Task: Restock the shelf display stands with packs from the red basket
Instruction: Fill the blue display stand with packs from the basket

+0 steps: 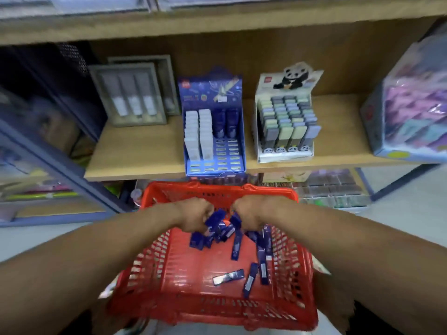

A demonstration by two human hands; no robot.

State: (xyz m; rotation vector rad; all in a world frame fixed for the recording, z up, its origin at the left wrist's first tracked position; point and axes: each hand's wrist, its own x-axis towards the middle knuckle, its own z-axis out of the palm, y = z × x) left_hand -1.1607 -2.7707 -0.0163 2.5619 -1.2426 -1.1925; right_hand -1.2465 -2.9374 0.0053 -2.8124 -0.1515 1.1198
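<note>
- Both my hands are down inside the red basket (169, 281), near its far rim.
- My left hand (193, 213) has its grip curled round a bunch of blue packs (217, 228); my right hand (249, 213) likewise grips packs.
- More packs lie loose along the basket's right wall.
- The blue display stand (214, 126) stands at the shelf (135, 151) edge, its right columns mostly bare; the panda stand (285, 119) is beside it.

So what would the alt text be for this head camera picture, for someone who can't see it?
Seen from above, a person's left hand and right hand each grip dark blue packs inside a red basket. On the wooden shelf beyond stand a half-filled blue display stand and a full panda display stand.
</note>
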